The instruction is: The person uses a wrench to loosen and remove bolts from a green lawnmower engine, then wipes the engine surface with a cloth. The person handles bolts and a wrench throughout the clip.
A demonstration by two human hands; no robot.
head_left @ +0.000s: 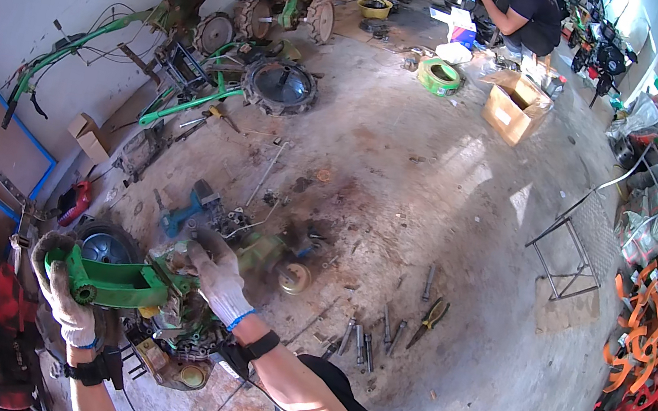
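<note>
My left hand [65,306], in a pale knit glove, is closed around the left end of a green metal housing [117,283]. The toothed round end of the housing lies by my fingers. At the other end, my gloved right hand [220,276] has its fingers bent in against the machinery. What they grip is blurred and cannot be made out. Beneath both hands sit greasy machine parts [186,343] and a dark-tyred wheel [106,244]. A blue power tool [189,212] lies just beyond my right hand. Right of that hand is a blurred round metal part [293,278].
Several bolts or sockets [360,345] and pliers [429,323] lie on the floor to the right. Green tillers [178,12] line the left wall. A metal stand [583,237] and orange curved blades [646,305] are at right. Another person [534,17] crouches beyond a cardboard box [516,111].
</note>
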